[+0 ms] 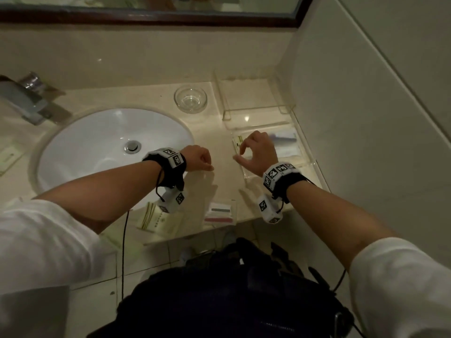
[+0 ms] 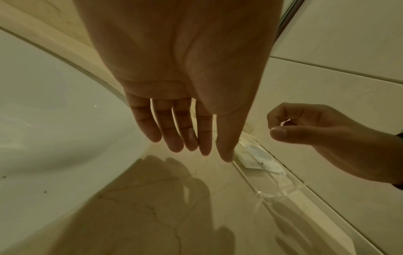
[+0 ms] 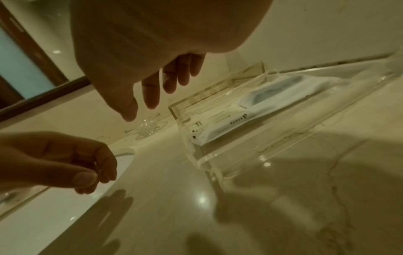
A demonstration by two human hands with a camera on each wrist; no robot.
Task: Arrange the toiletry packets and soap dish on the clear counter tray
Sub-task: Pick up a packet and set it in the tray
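A clear acrylic tray (image 1: 308, 156) stands on the counter against the right wall. Its near section holds white toiletry packets (image 1: 286, 140), one with a toothbrush showing (image 3: 272, 101). My right hand (image 1: 253, 152) hovers over the tray's left edge (image 3: 185, 119) with its fingers loosely bent and nothing in them. My left hand (image 1: 201, 159) hangs over the counter beside the basin, fingers relaxed (image 2: 174, 131) and holding nothing. The round glass soap dish (image 1: 190, 98) sits on the counter left of the tray's far section. More packets lie at the counter's front edge: cream-and-green ones (image 1: 158, 219) and a red-and-grey striped one (image 1: 220, 212).
A white oval basin (image 1: 97, 147) fills the counter's left, with a metal faucet (image 1: 26, 98) behind it. A mirror (image 1: 146, 8) runs along the back and a tiled wall (image 1: 366, 93) closes the right side. A dark bag (image 1: 231, 289) hangs below the counter's front edge.
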